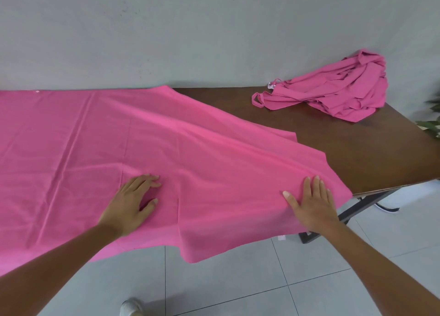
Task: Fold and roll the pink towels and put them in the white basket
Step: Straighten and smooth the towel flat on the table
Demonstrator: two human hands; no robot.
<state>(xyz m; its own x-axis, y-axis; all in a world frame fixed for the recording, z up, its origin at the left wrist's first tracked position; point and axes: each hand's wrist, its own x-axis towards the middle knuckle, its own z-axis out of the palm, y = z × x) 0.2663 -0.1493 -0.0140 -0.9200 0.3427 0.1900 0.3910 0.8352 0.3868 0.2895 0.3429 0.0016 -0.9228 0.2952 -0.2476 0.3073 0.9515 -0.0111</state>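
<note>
A large pink towel (142, 134) lies spread over the left and middle of the brown table (371, 144), its right part folded over in a slanted flap and its near edge hanging off the front. My left hand (133, 201) rests on the towel near the front, fingers slightly bent. My right hand (312, 203) presses flat on the flap's right corner at the table's front edge. A second pink towel (338, 91) sits crumpled in a heap at the back right against the wall. No white basket is in view.
A grey wall runs right behind the table. Green leaves (432, 122) poke in at the right edge. Below the table's right end are dark table legs (357, 211) and a white shoe (387, 207). My own shoe (131, 307) stands on the tiled floor.
</note>
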